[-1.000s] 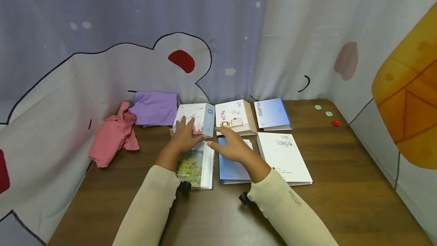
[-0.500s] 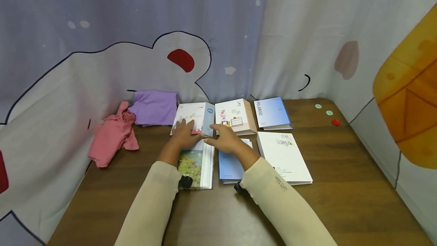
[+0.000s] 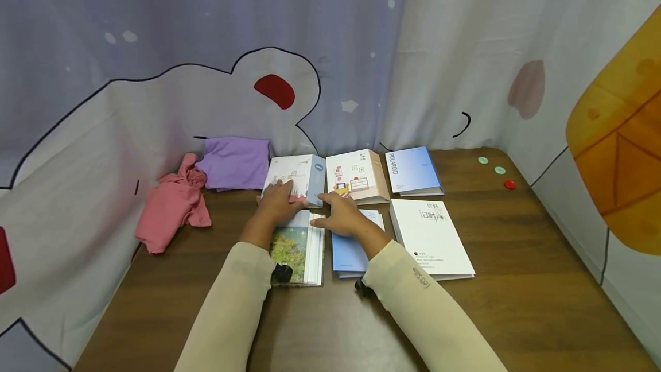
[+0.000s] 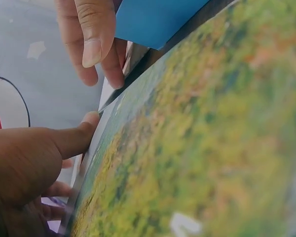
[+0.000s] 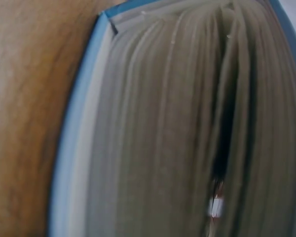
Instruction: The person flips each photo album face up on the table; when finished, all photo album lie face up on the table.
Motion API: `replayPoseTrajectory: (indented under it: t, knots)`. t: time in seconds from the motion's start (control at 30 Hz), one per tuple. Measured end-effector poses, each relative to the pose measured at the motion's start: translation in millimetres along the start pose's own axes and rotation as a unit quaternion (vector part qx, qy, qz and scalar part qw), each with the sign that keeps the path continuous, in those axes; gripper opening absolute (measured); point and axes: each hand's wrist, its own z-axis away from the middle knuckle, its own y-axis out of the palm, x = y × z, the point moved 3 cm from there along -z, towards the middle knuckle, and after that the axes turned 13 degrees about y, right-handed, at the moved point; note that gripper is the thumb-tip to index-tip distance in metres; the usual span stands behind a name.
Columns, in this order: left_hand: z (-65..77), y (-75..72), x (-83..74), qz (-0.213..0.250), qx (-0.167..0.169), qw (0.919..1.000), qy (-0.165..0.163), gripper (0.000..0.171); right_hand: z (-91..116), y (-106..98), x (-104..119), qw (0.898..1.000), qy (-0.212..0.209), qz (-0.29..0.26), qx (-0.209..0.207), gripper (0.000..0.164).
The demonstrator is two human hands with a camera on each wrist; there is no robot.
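Observation:
The left hand [image 3: 277, 202] lies over the near-left part of a white photo album with a blue spine [image 3: 316, 174], fingers spread and thumb along its near edge. Close by at that album's near-right corner is the right hand [image 3: 342, 214], thumb and fingers apart. Below the hands lies a photo album with a landscape cover [image 3: 289, 251], which fills much of the left wrist view, the left thumb [image 4: 84, 136] beside its edge. Partly under the right forearm is a blue album [image 3: 348, 254]; its page edges [image 5: 158, 128] fill the right wrist view.
A white album with a beige spine [image 3: 381, 177], a blue Polaroid album [image 3: 413, 168] and a thick white album [image 3: 431, 234] lie to the right. Purple cloth [image 3: 234, 164] and pink cloth [image 3: 172, 205] sit at left. Several small discs, one red [image 3: 510, 185], lie far right.
The right hand has moved left and slightly away from the body, up to the blue-spined album's corner. The left hand has shifted slightly toward the body; the albums look unmoved.

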Motion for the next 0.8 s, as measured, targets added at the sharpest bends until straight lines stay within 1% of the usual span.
replayPoseTrajectory:
  t: [0.2,0.27,0.33,0.43,0.57,0.63,0.8]
  knots:
    - [-2.6,1.1,1.0,-0.018,0.016,0.9997,-0.003,0.075,0.0,-0.4,1.6,1.000,0.001,0.008,-0.001,0.077]
    - [-4.9,2.2,2.3,-0.029,0.025,0.9993,0.000,0.069,0.3,-1.3,2.4,1.000,0.004,0.009,-0.002,0.077]
    - [-5.9,2.9,3.0,-0.039,0.027,0.9988,0.006,0.063,-0.4,-1.9,3.2,1.000,0.008,0.009,-0.004,0.077]
    - [-5.2,2.1,2.3,-0.045,0.010,0.9987,0.020,0.058,-2.1,-2.3,4.5,1.000,0.013,0.013,-0.006,0.079]
    - [-3.9,0.9,1.6,-0.037,-0.021,0.9987,0.028,0.065,-3.6,-3.1,5.3,1.000,0.018,0.019,-0.008,0.081]
    - [-4.4,1.2,1.9,-0.036,-0.025,0.9987,0.026,0.067,-3.2,-3.6,5.2,1.000,0.019,0.018,-0.007,0.081]
    - [-3.6,2.8,0.2,-0.054,-0.013,0.9981,0.026,0.058,-2.0,-4.9,4.5,1.000,0.016,0.011,-0.001,0.082]
